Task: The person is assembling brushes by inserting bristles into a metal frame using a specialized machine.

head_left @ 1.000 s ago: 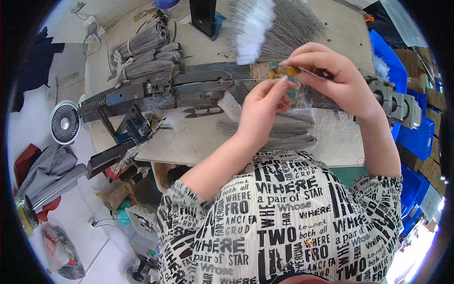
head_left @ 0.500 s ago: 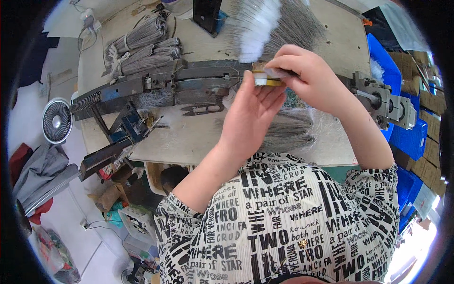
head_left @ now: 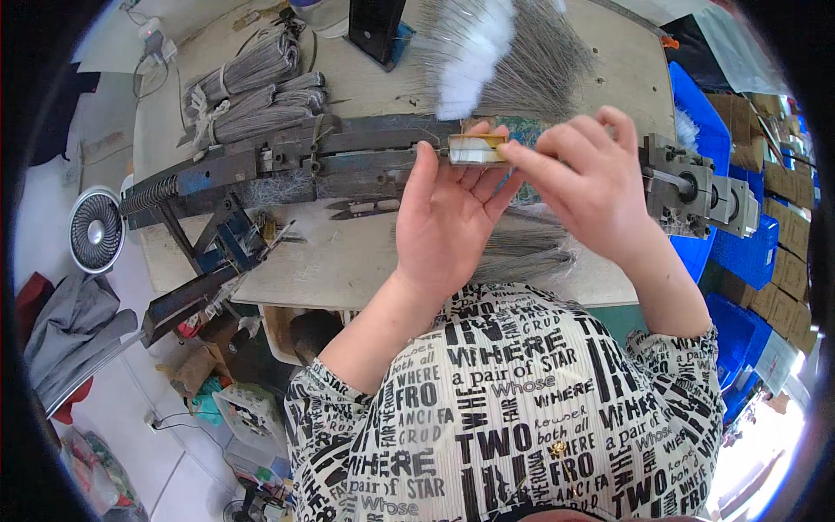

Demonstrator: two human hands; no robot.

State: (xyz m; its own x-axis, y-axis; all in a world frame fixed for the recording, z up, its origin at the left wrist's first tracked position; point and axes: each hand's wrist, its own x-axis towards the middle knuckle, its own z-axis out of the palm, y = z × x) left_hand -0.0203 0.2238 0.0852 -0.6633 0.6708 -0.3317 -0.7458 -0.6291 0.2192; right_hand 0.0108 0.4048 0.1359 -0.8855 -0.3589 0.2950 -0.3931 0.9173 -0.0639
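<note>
My left hand (head_left: 448,217) is palm up, with a small yellow box with white in it (head_left: 477,150) resting on its fingers. The thumb stands apart at the box's left end. My right hand (head_left: 591,174) reaches in from the right. Its index fingertip touches the box's right end, while the other fingers are raised and spread. Just beyond the box lies a fan of thin grey wires (head_left: 548,61) with a white fluffy strip (head_left: 474,65) across it. A dark metal bar fixture (head_left: 365,174) runs across the table behind my hands.
Tied bundles of grey wire (head_left: 252,83) lie at the far left, another wire bundle (head_left: 522,248) nearer me. Dark thread snips (head_left: 361,209) lie by the bar. A clamp mechanism (head_left: 700,191) stands right, beside blue bins (head_left: 752,252). A fan (head_left: 97,226) stands left; a phone (head_left: 376,30) at the back.
My right hand has drawn back slightly; its fingers have opened and risen, and the greyish flat piece between them no longer shows there. The box now lies flatter on my left fingers.
</note>
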